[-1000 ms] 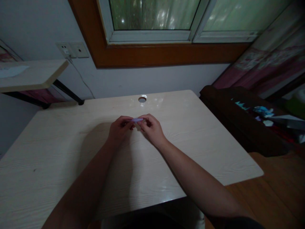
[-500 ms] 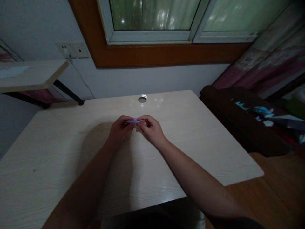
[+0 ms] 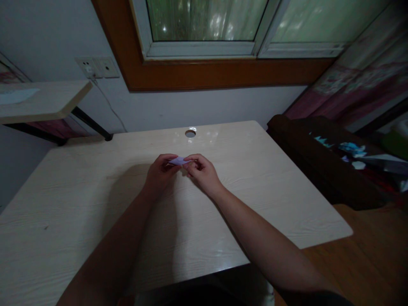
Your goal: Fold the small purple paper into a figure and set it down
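While dim light falls from the window [image 3: 207,19] with its brown wooden frame, a pale wood-grain table [image 3: 79,204] fills most of the view, with a round cable hole [image 3: 190,133] near the middle of its far edge. Wall sockets [image 3: 97,67] sit on the grey wall to the far left, above a lighter side shelf [image 3: 41,100]. Dark furniture [image 3: 312,157] stands past the table's right edge, with a pinkish curtain [image 3: 353,80] behind it and wooden floor [image 3: 369,259] below.

Both forearms reach in from the near edge. The left hand [image 3: 158,174] and right hand [image 3: 201,172] meet over the table's middle, just short of the cable hole. Each grip is closed, fingertips pinching one end of a small pale purple folded paper [image 3: 179,160]. Its long axis runs side to side, roughly along the far edge, lying nearly flat, with its narrower tip toward the left hand. Its folds are too small to make out.
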A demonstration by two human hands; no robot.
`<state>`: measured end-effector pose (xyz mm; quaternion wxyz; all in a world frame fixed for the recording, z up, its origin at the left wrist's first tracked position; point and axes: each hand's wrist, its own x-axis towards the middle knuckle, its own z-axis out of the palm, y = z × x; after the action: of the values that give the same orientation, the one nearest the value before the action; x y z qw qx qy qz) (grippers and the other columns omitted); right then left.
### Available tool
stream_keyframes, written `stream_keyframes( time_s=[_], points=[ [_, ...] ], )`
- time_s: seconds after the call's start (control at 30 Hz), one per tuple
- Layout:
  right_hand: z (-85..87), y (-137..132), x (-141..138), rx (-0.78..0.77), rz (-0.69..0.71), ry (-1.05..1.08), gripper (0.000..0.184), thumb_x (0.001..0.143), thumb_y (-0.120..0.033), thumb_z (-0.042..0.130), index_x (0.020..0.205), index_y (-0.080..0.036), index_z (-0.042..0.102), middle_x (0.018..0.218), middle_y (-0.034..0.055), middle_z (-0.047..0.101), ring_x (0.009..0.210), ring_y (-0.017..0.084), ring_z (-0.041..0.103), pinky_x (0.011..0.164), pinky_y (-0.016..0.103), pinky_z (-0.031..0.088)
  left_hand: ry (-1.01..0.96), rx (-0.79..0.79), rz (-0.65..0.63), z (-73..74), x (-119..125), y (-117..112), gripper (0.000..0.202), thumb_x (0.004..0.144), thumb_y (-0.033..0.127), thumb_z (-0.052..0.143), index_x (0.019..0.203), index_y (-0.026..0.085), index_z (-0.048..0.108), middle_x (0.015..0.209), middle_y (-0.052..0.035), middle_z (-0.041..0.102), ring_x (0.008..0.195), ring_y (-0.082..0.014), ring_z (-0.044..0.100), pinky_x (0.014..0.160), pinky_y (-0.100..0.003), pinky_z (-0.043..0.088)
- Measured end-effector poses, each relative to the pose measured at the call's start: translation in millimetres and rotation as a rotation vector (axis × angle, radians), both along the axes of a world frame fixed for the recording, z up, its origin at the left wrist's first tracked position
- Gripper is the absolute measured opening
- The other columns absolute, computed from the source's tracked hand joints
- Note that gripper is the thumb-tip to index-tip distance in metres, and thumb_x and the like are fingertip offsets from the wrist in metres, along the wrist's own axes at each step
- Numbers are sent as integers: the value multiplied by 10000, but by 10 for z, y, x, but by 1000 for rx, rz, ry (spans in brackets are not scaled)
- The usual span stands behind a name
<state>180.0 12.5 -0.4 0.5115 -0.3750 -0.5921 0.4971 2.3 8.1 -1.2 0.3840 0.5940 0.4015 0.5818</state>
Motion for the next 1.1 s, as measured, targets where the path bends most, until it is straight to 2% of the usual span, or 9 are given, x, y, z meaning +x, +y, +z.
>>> stream_keyframes(
  time_s=[0.33,0.57,0.67,0.77,0.93,1.1],
  points=[
    [-32,12,15,8,-7,-24,255,848,-426,691,1015,-235,663,622,-49,555,549,110,554,541,242,443,2,-32,-13,-1,-10,-9,321,747,322,817,1009,202,676,926,-29,688,767,-138,679,731,-263,569],
    [61,1,25,211,-90,-122,139,861,-364,696,910,-235,705,957,37,610,669,108,563,626,271,493,-2,-49,-20,-21,-13,-5,282,759,323,808,983,199,690,882,-30,709,746,-138,684,731,-263,561],
    [82,2,31,242,-73,-132,113,870,-345,689,905,-242,716,966,43,609,720,125,572,623,269,499,13,-71,-18,6,-1,-17,293,749,348,812,968,188,700,866,-41,721,745,-151,689,734,-278,565],
    [67,9,33,226,-62,-114,120,872,-355,684,901,-244,718,953,39,606,716,126,578,594,263,495,-1,-79,-12,38,13,-28,309,741,357,817,968,186,696,869,-41,726,736,-155,697,731,-286,573],
    [33,28,27,136,-76,-33,177,873,-395,674,869,-219,691,929,20,600,599,86,570,560,255,484,-29,-87,-14,39,20,-25,320,755,345,806,999,185,676,813,-30,724,713,-156,705,717,-282,577],
    [9,30,17,34,-76,-20,262,869,-464,660,908,-205,651,770,-6,621,562,96,578,552,242,461,-34,-83,6,-3,3,-19,296,788,335,777,1025,190,677,833,-35,727,754,-158,708,741,-285,575]
  ],
)
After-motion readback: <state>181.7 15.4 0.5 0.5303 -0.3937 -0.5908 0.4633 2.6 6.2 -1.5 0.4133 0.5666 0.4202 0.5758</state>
